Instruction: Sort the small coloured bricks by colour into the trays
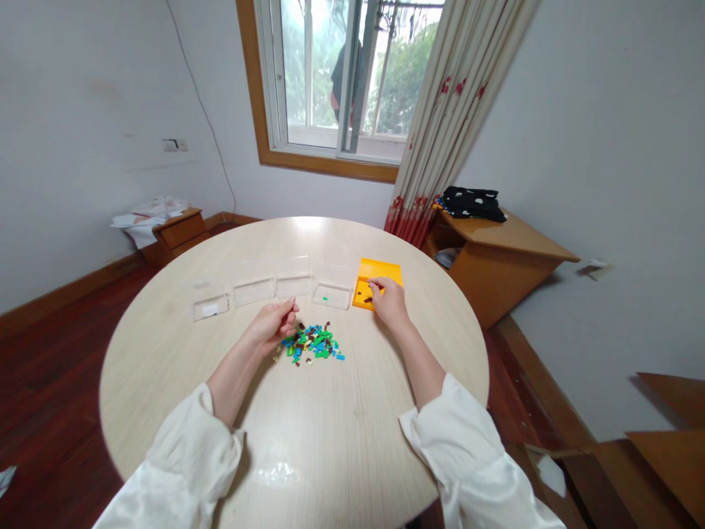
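Observation:
A small heap of tiny green, blue, brown and white bricks (313, 344) lies in the middle of the round pale wooden table (308, 441). My left hand (272, 323) rests just left of the heap, fingers curled together in a pinch; what they hold is too small to name. My right hand (388, 300) reaches over the near edge of an orange tray (380, 272), fingertips pinched beside a small dark piece in the tray. A row of clear plastic trays (264, 290) stands behind the heap; the rightmost one (331, 295) holds a green bit.
A wooden cabinet (496, 257) with dark folded cloth on top stands at the right. A low drawer unit (176, 231) with papers stands at the left wall. A window and a curtain (440, 125) are behind the table. Cardboard lies on the floor at the lower right.

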`<move>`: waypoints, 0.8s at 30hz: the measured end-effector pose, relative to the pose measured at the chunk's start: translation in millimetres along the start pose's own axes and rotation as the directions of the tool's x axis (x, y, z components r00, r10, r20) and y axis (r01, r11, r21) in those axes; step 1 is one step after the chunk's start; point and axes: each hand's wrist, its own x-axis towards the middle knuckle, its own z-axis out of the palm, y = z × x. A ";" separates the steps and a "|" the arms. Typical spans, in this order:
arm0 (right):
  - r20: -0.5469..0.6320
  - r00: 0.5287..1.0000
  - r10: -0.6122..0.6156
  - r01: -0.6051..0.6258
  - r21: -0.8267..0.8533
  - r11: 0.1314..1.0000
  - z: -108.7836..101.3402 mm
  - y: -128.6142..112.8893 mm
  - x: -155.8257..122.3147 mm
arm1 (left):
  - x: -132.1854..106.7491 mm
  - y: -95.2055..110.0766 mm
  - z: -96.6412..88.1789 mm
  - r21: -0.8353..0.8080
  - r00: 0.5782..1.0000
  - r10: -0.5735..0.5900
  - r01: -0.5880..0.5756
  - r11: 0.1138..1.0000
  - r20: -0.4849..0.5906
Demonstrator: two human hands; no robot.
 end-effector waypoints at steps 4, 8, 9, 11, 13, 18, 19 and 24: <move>0.018 0.999 0.047 -0.046 -0.039 0.998 -1.7 -0.1 -0.5 | 0.7 -1.4 -3.7 -0.015 0.999 -0.008 0.009 1.000 0.044; 0.028 0.997 0.070 -0.068 -0.055 0.996 -3.3 -1.3 -1.5 | 1.3 -1.8 -4.7 -0.071 0.998 -0.026 0.030 0.997 0.055; 0.025 0.997 0.076 -0.074 -0.055 0.996 -3.7 -1.9 -1.7 | 1.4 -1.7 -4.5 -0.086 0.998 -0.033 0.037 0.996 0.053; 0.019 0.996 0.091 -0.090 -0.048 0.995 -4.7 -3.5 -2.1 | 1.9 -1.4 -4.4 -0.107 0.998 -0.047 0.053 0.993 0.051; 0.014 0.994 0.106 -0.105 -0.036 0.994 -5.9 -5.0 -2.6 | 2.6 -1.2 -4.8 -0.121 0.997 -0.058 0.064 0.991 0.053; -0.020 0.996 0.084 -0.084 -0.017 0.996 -7.3 -4.3 -3.1 | 3.4 -0.5 -7.3 -0.128 0.994 -0.076 0.087 0.988 0.083; -0.030 0.997 0.074 -0.075 -0.022 0.997 -6.9 -3.0 -2.9 | 3.2 -0.1 -7.7 -0.129 0.993 -0.079 0.090 0.988 0.088; -0.076 0.997 0.012 -0.018 -0.073 0.997 -3.1 5.7 -1.4 | 3.5 2.0 -6.4 -0.118 0.997 -0.065 0.068 0.991 0.030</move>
